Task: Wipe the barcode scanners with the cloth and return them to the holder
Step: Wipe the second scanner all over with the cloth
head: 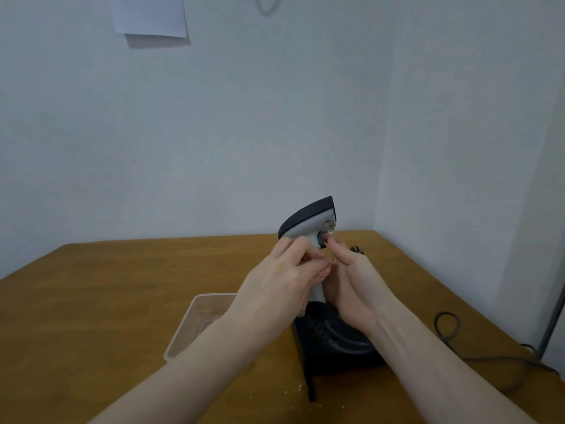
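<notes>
While both forearms reach in from the near edge of the surface (pixel 122 270), they cover much of what lies under them. A few pale crumbs dot the wood close to the near edge. One clear plastic tub (pixel 195 324) sits left of the middle, its right side hidden behind the left forearm. Just right of it stands one black holder (pixel 333 347), partly screened by both wrists. One dark cable (pixel 448 328) loops near the right edge and trails toward the near right corner.

Above the holder, one scanner (pixel 308 221) is held upright in the air, grey body with a black top, head pointing right, handle end just over the holder. The left hand (pixel 284 280) is clenched around its handle and neck. The right hand (pixel 351 286) cups the handle from the other side, thumb up by the trigger; a scrap of pale cloth (pixel 330 231) seems pressed at its fingertips, though it is too small to tell for sure. Something dark peeks out behind the right hand, unclear.

Beyond the far edge rises a pale wall with one sheet of paper (pixel 151 15) high on the left.
</notes>
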